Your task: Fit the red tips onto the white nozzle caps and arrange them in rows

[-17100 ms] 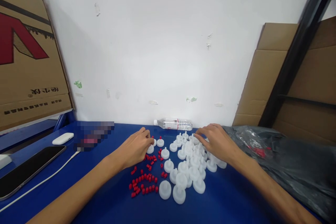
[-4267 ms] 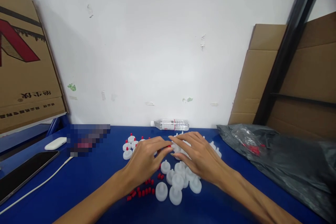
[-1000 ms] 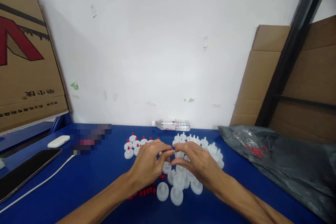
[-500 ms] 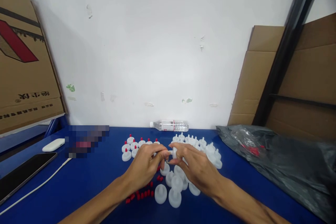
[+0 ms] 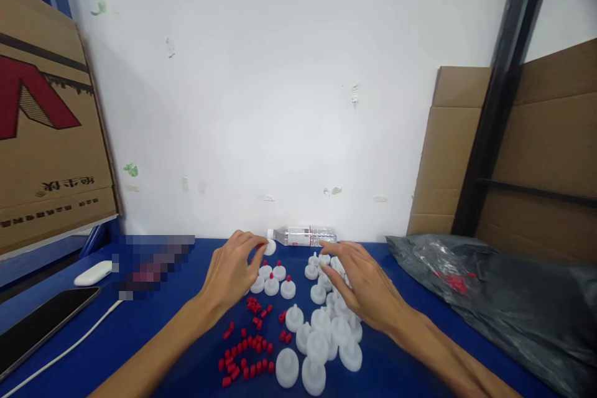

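Observation:
My left hand (image 5: pixel 236 270) pinches a white nozzle cap (image 5: pixel 270 247) at its red tip, near the back of the blue table (image 5: pixel 186 336). Below that hand stand several white nozzle caps with red tips (image 5: pixel 288 288), partly hidden by it. My right hand (image 5: pixel 366 280) hovers over a cluster of white nozzle caps without tips (image 5: pixel 318 294). Its thumb and forefinger are apart, with nothing seen between them. Nearer to me lie more bare white caps (image 5: pixel 318 346), and left of these, many small loose red tips (image 5: pixel 252 343).
A clear plastic bottle (image 5: pixel 298 236) lies against the white wall. At left are a phone (image 5: pixel 46 336), a white case (image 5: pixel 93 272), a cable (image 5: pixel 65 354) and a cardboard box (image 5: pixel 51 124). A dark plastic bag (image 5: pixel 504 292) with a clear bag of red pieces covers the right side.
My hands, earlier together over a white cap at the middle, have parted. My left hand has moved left with a red-tipped cap; my right hand has moved right and opened.

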`<action>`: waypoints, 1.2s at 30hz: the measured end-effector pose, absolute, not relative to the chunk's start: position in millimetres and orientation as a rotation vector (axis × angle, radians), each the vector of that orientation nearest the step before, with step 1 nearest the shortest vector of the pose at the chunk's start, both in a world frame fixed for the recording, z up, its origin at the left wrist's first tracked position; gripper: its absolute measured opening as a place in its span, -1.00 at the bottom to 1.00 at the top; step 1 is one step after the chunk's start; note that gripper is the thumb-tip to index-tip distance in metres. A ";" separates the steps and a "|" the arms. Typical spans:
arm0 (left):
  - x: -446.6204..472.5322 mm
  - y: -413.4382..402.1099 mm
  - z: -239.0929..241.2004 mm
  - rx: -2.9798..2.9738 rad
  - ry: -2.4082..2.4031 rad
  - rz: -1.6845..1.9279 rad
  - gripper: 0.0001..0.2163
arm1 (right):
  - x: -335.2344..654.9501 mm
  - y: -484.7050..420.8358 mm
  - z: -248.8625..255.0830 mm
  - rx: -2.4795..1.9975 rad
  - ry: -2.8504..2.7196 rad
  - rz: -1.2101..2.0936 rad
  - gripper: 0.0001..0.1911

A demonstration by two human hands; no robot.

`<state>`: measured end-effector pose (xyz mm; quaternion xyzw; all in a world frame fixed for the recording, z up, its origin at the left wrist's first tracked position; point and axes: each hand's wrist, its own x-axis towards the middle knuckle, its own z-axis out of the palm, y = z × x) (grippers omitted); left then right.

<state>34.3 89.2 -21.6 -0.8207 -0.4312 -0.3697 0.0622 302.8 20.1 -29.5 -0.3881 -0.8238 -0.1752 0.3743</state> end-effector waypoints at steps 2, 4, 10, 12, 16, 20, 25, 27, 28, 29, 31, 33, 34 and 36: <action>23.6 102.8 -22.4 -2.423 -1.413 -0.919 -0.76 | 307.1 22.4 -29.8 -1.015 -2.104 -0.439 -0.82; 16.3 113.3 -25.0 -2.427 -1.480 -0.778 -0.71 | 308.5 23.4 -30.1 -1.021 -2.112 -0.422 -0.85; 10.7 129.3 -35.9 -2.512 -1.424 -0.641 -0.66 | 305.5 23.0 -29.1 -0.967 -2.171 -0.443 -0.83; 11.5 130.2 -37.1 -2.525 -1.412 -0.625 -0.66 | 305.7 23.2 -29.2 -0.958 -2.186 -0.462 -0.82; 13.7 127.8 -35.9 -2.560 -1.391 -0.617 -0.63 | 307.9 24.8 -30.7 -0.969 -2.178 -0.493 -0.81; 15.1 125.9 -37.0 -2.606 -1.369 -0.617 -0.61 | 311.4 26.7 -30.1 -1.045 -2.141 -0.500 -0.79; 15.3 128.2 -44.5 -2.639 -1.368 -0.638 -0.58 | 316.6 26.9 -27.0 -1.262 -2.181 -0.377 -0.65; 15.8 127.9 -44.8 -2.642 -1.357 -0.657 -0.59 | 318.7 27.8 -27.9 -1.316 -2.234 -0.327 -0.60; 16.4 126.8 -43.5 -2.637 -1.352 -0.669 -0.59 | 319.7 28.6 -29.0 -1.327 -2.258 -0.316 -0.59; 17.3 124.9 -41.2 -2.629 -1.343 -0.686 -0.60 | 320.7 29.5 -30.5 -1.330 -2.278 -0.315 -0.57; 19.5 118.7 -33.9 -2.619 -1.296 -0.730 -0.65 | 322.3 31.6 -34.2 -1.321 -2.298 -0.334 -0.53; 21.9 109.8 -25.1 -2.667 -1.214 -0.743 -0.72 | 323.3 33.3 -37.9 -1.304 -2.295 -0.358 -0.49; 22.9 104.7 -20.8 -2.716 -1.176 -0.723 -0.74 | 323.6 33.8 -39.4 -1.296 -2.292 -0.364 -0.48; 23.7 94.6 -14.0 -2.829 -1.149 -0.613 -0.76 | 323.8 34.2 -41.1 -1.302 -2.292 -0.351 -0.46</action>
